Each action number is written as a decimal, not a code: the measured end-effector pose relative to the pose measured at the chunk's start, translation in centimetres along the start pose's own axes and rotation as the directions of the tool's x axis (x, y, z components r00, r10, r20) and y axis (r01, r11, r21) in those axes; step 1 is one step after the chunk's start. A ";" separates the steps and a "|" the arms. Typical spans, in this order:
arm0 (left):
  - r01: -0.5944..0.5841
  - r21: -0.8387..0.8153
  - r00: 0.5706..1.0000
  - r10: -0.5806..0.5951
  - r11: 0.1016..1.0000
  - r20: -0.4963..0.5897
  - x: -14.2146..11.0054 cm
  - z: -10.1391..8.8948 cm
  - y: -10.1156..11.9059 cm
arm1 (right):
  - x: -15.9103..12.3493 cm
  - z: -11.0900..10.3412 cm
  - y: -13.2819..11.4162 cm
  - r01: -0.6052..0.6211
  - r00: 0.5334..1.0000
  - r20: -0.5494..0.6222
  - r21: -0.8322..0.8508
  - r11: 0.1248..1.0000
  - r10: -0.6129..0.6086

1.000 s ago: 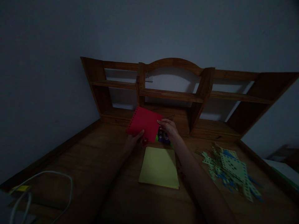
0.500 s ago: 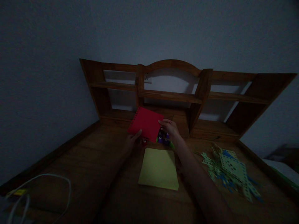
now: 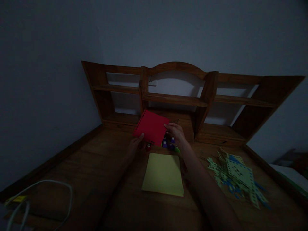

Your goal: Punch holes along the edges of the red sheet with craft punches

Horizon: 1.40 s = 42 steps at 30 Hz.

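Note:
Above the desk, both hands hold up a red foam sheet (image 3: pixel 152 127) with a row of notches along its left edge and small cut-outs near the bottom. My left hand (image 3: pixel 136 145) pinches its lower left corner, thumb on the face. At the right edge, my right hand (image 3: pixel 175 131) grips it between thumb and fingers. Below the hands lies a stack of pale yellow sheets (image 3: pixel 163 174), flat on the wood. Small figures with eyes, among them a purple one (image 3: pixel 165 143) and a red one (image 3: pixel 149 147), stand behind the stack, partly hidden by the red sheet.
Loose pale green and blue punched pieces (image 3: pixel 238 176) are heaped on the right of the wooden desk (image 3: pixel 96 163). A wooden shelf unit (image 3: pixel 178 99) runs along the back wall. A white cord (image 3: pixel 53 181) curves at the lower left.
The red sheet has shifted very slightly right, and my left thumb has slid a little left on it. Both hands keep their hold.

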<state>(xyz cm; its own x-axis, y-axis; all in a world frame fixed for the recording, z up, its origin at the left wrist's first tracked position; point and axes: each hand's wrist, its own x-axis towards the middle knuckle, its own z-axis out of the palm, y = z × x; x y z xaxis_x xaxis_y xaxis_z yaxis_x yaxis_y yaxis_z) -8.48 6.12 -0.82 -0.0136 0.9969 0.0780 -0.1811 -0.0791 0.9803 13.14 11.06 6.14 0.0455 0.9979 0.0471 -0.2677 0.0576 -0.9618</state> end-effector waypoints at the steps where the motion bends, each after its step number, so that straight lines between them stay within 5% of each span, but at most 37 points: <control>1: -0.007 0.003 1.000 0.006 1.000 0.009 0.0 -0.1 0.0 | 0.0 0.0 0.1 0.000 1.000 0.004 -0.001 1.000 0.000; 25: -0.062 0.062 0.998 0.061 0.996 0.019 -0.6 0.3 0.0 | -0.1 0.2 0.0 -0.039 0.995 0.090 -0.002 0.999 0.039; 32: -0.130 0.089 0.987 0.121 0.988 0.103 -0.9 0.9 0.3 | -0.4 0.3 -0.1 -0.042 0.992 0.115 -0.024 0.999 0.044; 42: -0.106 0.280 0.991 0.078 0.954 0.112 -0.8 0.9 0.2 | -0.4 0.2 -0.3 -0.033 0.992 0.120 -0.064 0.997 0.041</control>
<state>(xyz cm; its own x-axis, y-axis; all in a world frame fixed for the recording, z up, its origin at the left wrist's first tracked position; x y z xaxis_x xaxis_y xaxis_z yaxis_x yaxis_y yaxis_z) -7.60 5.28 -0.55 0.0826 0.9813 0.1737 0.1042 -0.1818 0.9778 13.01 10.65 6.46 -0.0817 0.9959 0.0400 -0.2071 0.0223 -0.9781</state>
